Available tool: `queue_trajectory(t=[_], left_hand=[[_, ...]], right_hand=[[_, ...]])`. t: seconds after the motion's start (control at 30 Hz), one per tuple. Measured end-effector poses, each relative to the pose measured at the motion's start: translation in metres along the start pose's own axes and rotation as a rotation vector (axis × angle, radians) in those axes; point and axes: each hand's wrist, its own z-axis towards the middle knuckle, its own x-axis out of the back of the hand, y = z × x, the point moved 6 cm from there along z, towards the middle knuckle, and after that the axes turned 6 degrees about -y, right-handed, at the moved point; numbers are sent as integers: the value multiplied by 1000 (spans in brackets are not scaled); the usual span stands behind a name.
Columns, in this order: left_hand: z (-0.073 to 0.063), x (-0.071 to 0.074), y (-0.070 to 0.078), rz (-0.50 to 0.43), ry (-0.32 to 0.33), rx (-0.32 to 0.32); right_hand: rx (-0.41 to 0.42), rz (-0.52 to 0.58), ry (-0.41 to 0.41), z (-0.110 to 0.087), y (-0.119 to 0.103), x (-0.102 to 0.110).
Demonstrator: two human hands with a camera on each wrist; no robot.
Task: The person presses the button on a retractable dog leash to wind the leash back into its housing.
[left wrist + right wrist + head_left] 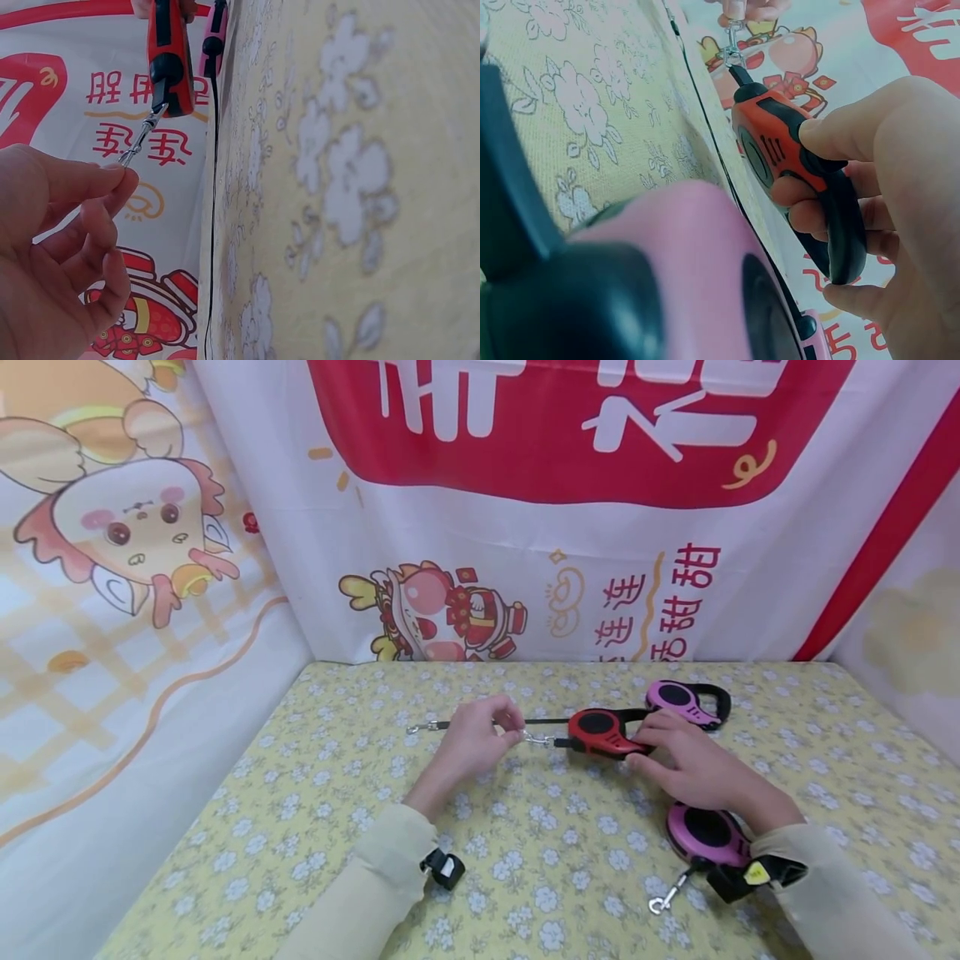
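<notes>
Evidently the work is part-way along, with the red retractable leash (597,724) between the two hands, held just above the flowered tablecloth (300,843). The right hand (693,760) wraps its fingers through and round the black handle, its thumb on the black top part of the casing. The left hand (476,735) pinches the end of the silver snap hook (536,739) between thumb and forefinger, its other fingers loosely bent.

Only a short black stub shows between that hook and the casing, so drawing out this line looks undone. By contrast, the far pink leash (672,695) appears paid out: its black cord (546,721) runs left behind the red casing and the left hand to a metal clip (420,727) on the cloth. The near pink leash (701,831) looks wound in, its bolt snap (670,893) close to the body.

As for obstacles, the paid-out cord passes near the hook and could snag. The near pink leash lies partly hidden by the right forearm and a black wrist strap (738,877). A printed cloth backdrop (300,568) hangs behind the table.
</notes>
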Motion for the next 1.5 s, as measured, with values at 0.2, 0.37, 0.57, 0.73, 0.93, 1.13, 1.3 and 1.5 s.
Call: queue_trajectory(t=[0.2, 0.37, 0.57, 0.73, 0.93, 1.13, 1.3, 1.5], left_hand=[[0, 0, 1, -18, -21, -10], [1, -1, 0, -47, -23, -31], [1, -1, 3, -50, -32, -71], [0, -1, 4, -45, -34, -78], [0, -3, 7, -55, -43, -92], [-2, -7, 11, -81, -77, -123], [-4, -16, 13, -73, -168, -120], [-9, -33, 15, 20, -350, -136]], right_hand=[[23, -10, 22, 0, -1, 3], [42, -15, 36, 0, 1, 4], [19, -11, 27, -3, 8, 4], [13, 2, 46, -4, 11, 8], [22, 2, 78, -7, 14, 14], [4, 6, 71, -8, 22, 16], [-40, 22, 34, -10, 32, 12], [-54, 31, 44, -16, 48, 11]])
